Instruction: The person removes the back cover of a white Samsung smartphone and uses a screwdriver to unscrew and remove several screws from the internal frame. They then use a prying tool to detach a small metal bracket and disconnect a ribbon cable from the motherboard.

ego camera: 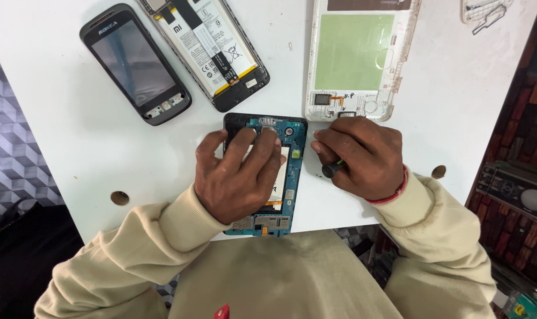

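White bench (73,130) carries an opened phone (292,171) at its near edge, circuit board up. Left hand (236,174) presses flat on it, fingers spread; right hand (363,156), at three o'clock, grips a small screwdriver (332,169).

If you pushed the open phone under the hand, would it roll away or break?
Probably no rolling: the opened phone lies flat on the white table. Its bare blue circuit board looks fragile. The left hand pressing on top likely keeps it from sliding.

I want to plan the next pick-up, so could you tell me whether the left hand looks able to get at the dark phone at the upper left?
Probably yes: the left hand rests on the opened phone, and bare white table lies between it and the dark phone.
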